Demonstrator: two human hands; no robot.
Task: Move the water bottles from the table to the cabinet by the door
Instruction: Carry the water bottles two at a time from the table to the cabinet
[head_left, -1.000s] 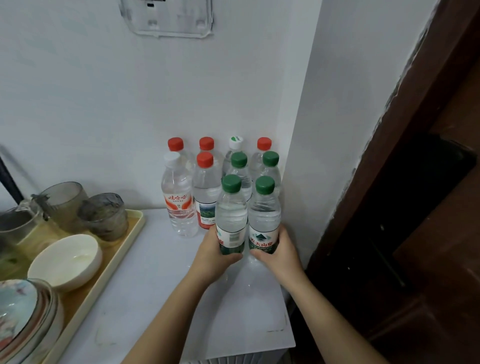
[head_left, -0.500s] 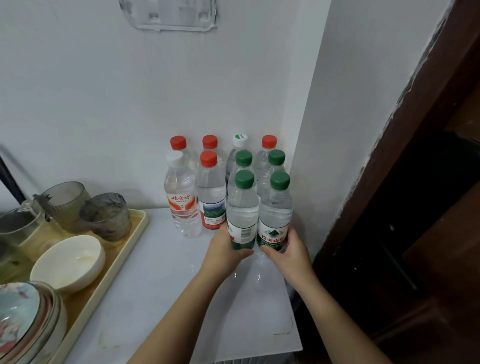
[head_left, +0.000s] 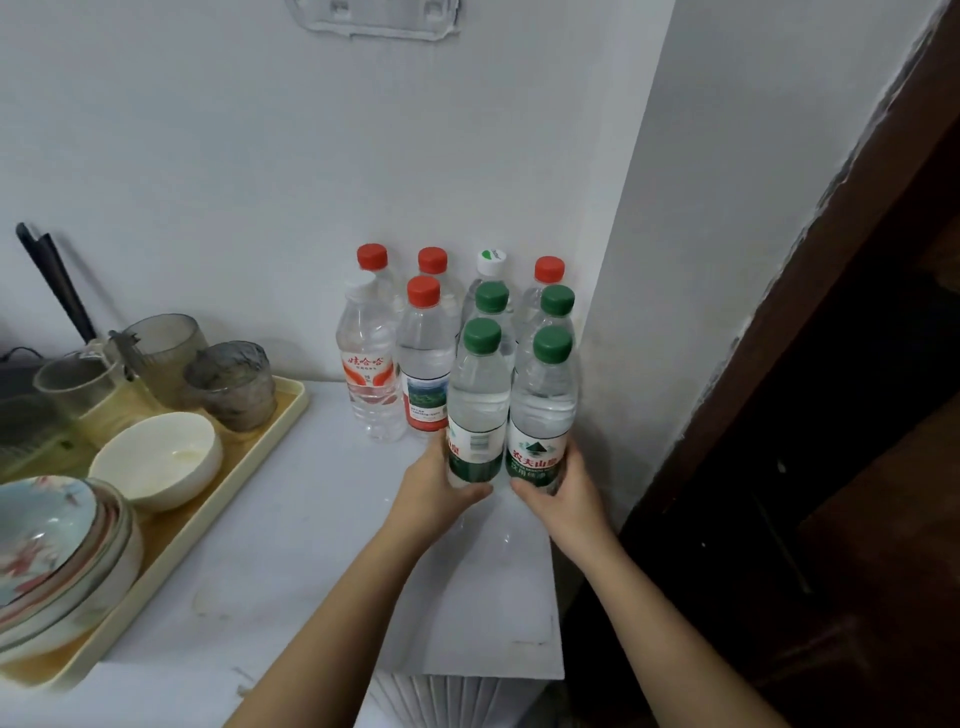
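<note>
Two grips closed: my left hand around left bottle, right hand around right bottle. Bottles upright, side by side.

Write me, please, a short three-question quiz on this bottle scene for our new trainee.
1. How many green-capped clear plastic water bottles are in view?
2. True or false: the right hand holds nothing.
3. The white ceramic bowl sits: A) on the cream plastic tray; B) on the floor; C) inside a glass.
Key: 1) four; 2) false, it grips a green-capped bottle, as does the left hand; 3) A.
</note>
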